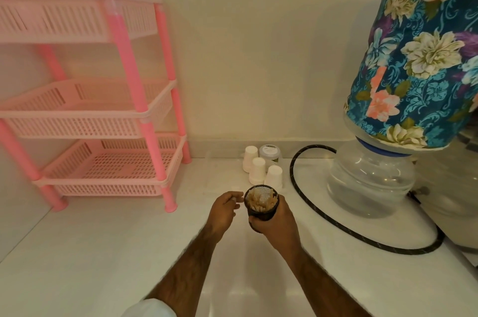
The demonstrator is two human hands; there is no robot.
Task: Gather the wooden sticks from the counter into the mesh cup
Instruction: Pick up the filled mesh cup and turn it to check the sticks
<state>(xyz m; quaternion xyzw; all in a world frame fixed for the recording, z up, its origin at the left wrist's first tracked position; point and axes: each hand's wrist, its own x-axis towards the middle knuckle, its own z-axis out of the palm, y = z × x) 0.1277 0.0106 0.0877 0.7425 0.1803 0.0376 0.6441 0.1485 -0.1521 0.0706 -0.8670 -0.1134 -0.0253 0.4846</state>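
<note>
A black mesh cup is tilted toward me above the white counter, and several pale wooden sticks stand inside it. My right hand grips the cup from below and the right, fingers wrapped round its wall. My left hand hovers just left of the cup's rim with its fingers curled; whether it holds anything I cannot make out. No loose sticks show on the counter.
Three upturned white paper cups and a small lidded jar stand behind the mesh cup. A pink three-tier plastic rack fills the left. A water bottle under a floral cover and a black hose lie on the right.
</note>
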